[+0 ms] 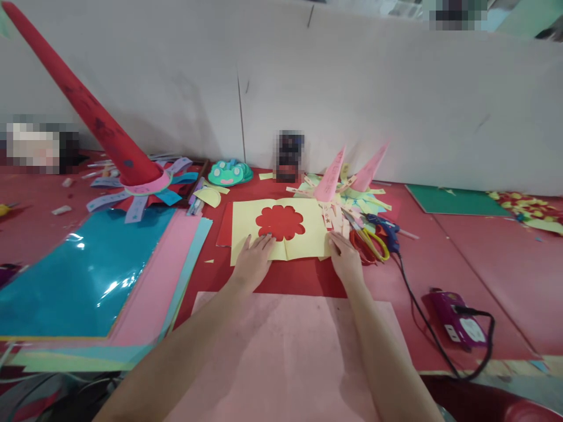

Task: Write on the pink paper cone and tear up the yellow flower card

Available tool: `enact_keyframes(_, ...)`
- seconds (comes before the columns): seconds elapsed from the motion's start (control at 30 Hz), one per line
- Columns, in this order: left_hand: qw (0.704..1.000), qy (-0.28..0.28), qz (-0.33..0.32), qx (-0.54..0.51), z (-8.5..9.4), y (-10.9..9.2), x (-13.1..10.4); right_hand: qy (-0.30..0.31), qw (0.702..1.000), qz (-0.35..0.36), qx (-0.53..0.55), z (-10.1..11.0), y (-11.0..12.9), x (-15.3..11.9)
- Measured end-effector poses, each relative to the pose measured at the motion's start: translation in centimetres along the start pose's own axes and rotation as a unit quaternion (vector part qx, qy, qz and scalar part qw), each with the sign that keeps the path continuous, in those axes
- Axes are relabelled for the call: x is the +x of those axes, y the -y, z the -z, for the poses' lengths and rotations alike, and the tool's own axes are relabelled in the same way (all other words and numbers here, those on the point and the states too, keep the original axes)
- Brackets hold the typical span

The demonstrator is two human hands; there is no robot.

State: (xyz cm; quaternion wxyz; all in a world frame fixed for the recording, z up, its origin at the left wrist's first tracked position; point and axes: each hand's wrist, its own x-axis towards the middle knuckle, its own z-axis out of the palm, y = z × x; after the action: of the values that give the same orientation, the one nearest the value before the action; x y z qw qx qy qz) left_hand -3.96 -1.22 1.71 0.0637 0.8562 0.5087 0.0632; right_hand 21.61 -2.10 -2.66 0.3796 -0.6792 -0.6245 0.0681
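Observation:
A creased pale yellow sheet (313, 234) lies unfolded on the red table, with a flower-shaped opening showing red at its middle. My left hand (254, 261) rests on the sheet's lower left part, fingers spread and lying flat, their tips near the opening's lower edge. At the right edge of the sheet is my right hand (346, 258), its fingers stretched forward and touching the paper's border. Neither hand grips anything. Just right of my right hand lie yellow-handled scissors (379, 245) and a blue glue gun (387, 230).
Pink paper cones (331, 179) stand behind the sheet, and a tall red cone (101, 117) leans at the left. Blue glossy sheets (88, 275) cover the left side. A purple power socket (457, 319) with a black cable lies at the right. A white wall (176, 76) rises behind.

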Motion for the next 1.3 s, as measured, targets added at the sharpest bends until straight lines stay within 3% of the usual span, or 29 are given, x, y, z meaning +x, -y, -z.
enact_keyframes(0.3,1.0,0.011,0.0,-0.014,0.1,0.7,0.3,-0.035,0.999,-0.038,0.009,0.7,0.9,-0.1)
enact_keyframes(0.43,0.999,0.024,0.007,-0.029,0.4,0.8,0.4,-0.006,0.998,-0.061,-0.012,0.8,0.8,-0.1)
enact_keyframes(0.8,0.998,0.023,0.006,-0.052,0.5,0.8,0.3,-0.001,1.0,-0.017,-0.008,0.9,0.7,0.5)
enact_keyframes(0.9,0.998,0.007,0.004,-0.056,0.4,0.9,0.3,0.008,0.999,0.045,0.009,1.3,0.9,0.4)
enact_keyframes(1.07,0.998,-0.011,-0.007,-0.054,0.0,1.1,0.4,0.117,0.974,0.193,-0.015,1.5,2.6,-0.2)
enact_keyframes(1.2,0.999,-0.019,-0.013,-0.034,0.2,1.4,0.6,0.144,0.964,0.215,-0.056,0.9,2.9,-0.4)
enact_keyframes(1.3,0.999,-0.031,-0.016,-0.011,0.2,1.8,0.7,0.127,0.968,0.206,-0.064,0.5,2.2,-0.3)
